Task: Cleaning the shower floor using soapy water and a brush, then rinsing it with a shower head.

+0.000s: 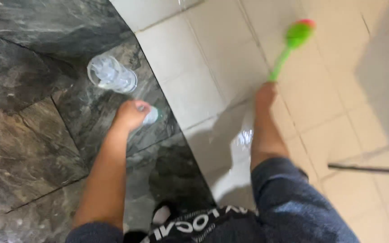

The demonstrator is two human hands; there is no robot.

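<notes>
1. Nearest to us are our dark blue sleeves (293,211), both arms reaching out over the floor.
2. Our left hand (131,114) is curled around a small pale object (151,115), too blurred to identify, above the dark stone floor (23,135).
3. Just beyond that hand, a clear plastic cup (111,73) lies tilted on the dark stone.
4. Our right hand (266,92) is wrapped around the handle of a green brush (293,42), whose red-tipped head points away over the pale tiles (203,67).
5. A thin dark rod (370,168) lies on the tiles at right.
</notes>
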